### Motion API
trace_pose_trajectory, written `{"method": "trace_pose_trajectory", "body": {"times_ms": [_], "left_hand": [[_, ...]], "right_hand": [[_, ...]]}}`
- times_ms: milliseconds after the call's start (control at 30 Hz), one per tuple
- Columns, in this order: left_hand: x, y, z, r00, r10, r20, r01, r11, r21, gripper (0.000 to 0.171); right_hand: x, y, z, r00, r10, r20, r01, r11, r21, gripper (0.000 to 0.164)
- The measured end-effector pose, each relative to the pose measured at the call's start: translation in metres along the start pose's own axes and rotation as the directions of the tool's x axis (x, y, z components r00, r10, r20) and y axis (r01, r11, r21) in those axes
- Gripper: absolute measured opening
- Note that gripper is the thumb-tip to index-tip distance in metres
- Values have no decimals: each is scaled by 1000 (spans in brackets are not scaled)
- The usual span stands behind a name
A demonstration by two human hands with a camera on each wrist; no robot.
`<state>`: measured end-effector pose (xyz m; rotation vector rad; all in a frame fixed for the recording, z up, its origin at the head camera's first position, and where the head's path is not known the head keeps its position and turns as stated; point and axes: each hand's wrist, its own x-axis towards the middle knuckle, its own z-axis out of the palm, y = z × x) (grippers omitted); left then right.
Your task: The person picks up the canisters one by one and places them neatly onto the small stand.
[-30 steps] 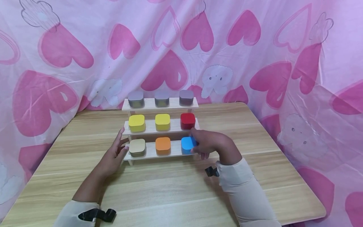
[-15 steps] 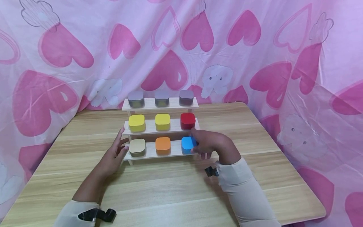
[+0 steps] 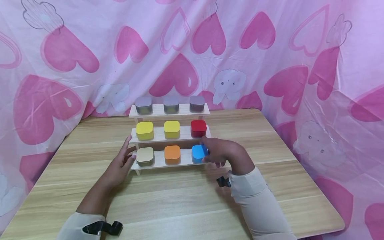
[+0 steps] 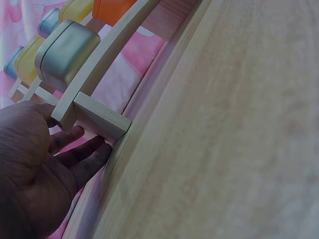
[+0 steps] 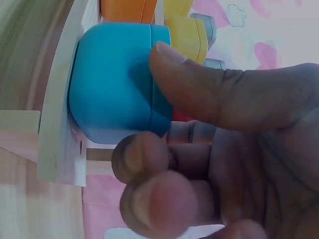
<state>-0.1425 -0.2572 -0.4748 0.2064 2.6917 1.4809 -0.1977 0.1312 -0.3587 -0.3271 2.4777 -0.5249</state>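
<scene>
A small three-tier wooden shelf (image 3: 186,160) holds rounded square tins with lids. At the right end of the lowest tier, my right hand (image 3: 222,151) holds the blue tin (image 5: 112,82); the thumb (image 5: 187,87) lies on its lid edge and the other fingers curl beside and behind it. My left hand (image 3: 120,166) rests against the shelf's left end, fingers loosely bent beside the leg (image 4: 102,117). Nearest to it stands the beige tin (image 3: 145,156). An orange tin (image 3: 172,154) sits mid-row. Above are two yellow tins (image 3: 145,130) and a red tin (image 3: 198,128).
Several grey tins (image 3: 171,104) line the top tier. The shelf stands on a wood-grain table (image 3: 168,203), whose right edge slants toward the front. A pink heart-patterned curtain (image 3: 105,20) hangs behind and along both sides.
Hardly anything differs. The fingers of my right hand below the blue tin have shifted slightly; the tins, the shelf and my left hand stay in place.
</scene>
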Motion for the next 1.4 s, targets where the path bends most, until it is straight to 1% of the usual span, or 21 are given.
{"method": "trace_pose_trajectory", "body": {"times_ms": [200,433,500,633,833,1000,1200,1400], "left_hand": [[0,0,0,1000,-1,-1,1,1000,-2,88],[2,-1,0,1000,-3,2,3,1000,-3,88],[2,0,0,1000,0,1,0,1000,-1,88],[2,0,1,1000,1,-1,-1,1000,0,88],[3,-2,1,1000,0,-3,0,1000,-6,88],[4,-5,1,1000,19,-4,-19,1000,-13,86],[2,-6,1,999,39,-9,-39,999,-18,82],[-2,-6,0,997,63,-34,-64,998,-27,80]], "right_hand": [[-2,-1,-1,1000,6,-3,-6,1000,-3,73],[-4,0,-3,1000,30,-3,-30,999,33,93],[-6,1,-3,999,35,-13,-34,998,49,95],[-12,4,-7,999,33,-41,-30,996,81,95],[-19,10,-14,997,46,-65,-41,997,68,85],[-23,18,-22,995,59,-82,-54,996,69,77],[-29,31,-33,993,68,-92,-61,994,86,75],[-33,41,-42,993,60,-101,-50,994,101,77]]}}
